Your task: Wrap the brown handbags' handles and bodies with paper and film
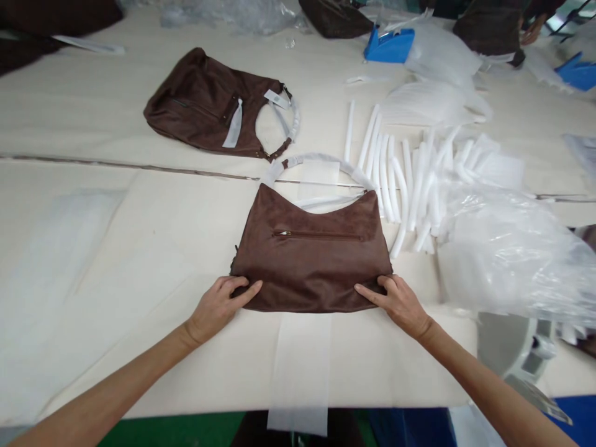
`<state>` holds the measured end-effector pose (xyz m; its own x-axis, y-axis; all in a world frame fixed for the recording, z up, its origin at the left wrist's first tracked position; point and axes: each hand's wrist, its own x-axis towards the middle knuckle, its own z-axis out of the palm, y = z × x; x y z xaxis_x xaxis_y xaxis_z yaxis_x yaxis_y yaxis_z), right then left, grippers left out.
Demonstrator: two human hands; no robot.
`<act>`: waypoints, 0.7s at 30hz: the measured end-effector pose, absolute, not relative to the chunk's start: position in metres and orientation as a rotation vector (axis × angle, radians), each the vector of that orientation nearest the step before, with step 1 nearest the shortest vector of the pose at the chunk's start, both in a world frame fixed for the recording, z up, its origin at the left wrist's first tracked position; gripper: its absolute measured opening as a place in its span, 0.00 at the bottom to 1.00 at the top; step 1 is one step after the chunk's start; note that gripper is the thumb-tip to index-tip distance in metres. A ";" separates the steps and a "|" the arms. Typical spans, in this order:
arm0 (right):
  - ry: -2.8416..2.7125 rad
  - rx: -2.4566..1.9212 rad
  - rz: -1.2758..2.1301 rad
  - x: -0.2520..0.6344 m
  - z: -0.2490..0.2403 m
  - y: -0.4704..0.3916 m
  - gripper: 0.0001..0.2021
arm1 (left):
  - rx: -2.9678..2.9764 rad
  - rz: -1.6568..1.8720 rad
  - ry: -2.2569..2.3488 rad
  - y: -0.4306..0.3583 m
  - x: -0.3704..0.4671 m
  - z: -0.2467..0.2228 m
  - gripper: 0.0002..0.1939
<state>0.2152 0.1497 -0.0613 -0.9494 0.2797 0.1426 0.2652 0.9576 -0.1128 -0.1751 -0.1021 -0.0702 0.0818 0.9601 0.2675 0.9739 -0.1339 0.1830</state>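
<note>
A brown handbag lies flat on the table in front of me, its zip pocket facing up and its strap wrapped in white. My left hand grips the bag's lower left corner, thumb on top and fingers curled at the side. At the lower right corner, my right hand holds the bag the same way. Beneath the bag runs a strip of white foam sheet, which hangs over the table's front edge.
A second brown handbag lies behind on the left. To the right are several white foam tubes and clear plastic bags. Blue tape dispensers stand at the back. Thin white sheets cover the table's left side.
</note>
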 end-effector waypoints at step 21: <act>-2.894 -0.352 0.104 0.190 -0.025 0.136 0.36 | -2.543 -0.347 -1.974 -0.023 -0.096 -0.075 0.30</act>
<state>0.1904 0.1361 -0.0248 -0.9461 0.2446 0.2121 0.2287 0.9687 -0.0968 -0.0956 -0.0225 -0.0747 0.2352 0.9658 0.1093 0.9453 -0.2535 0.2055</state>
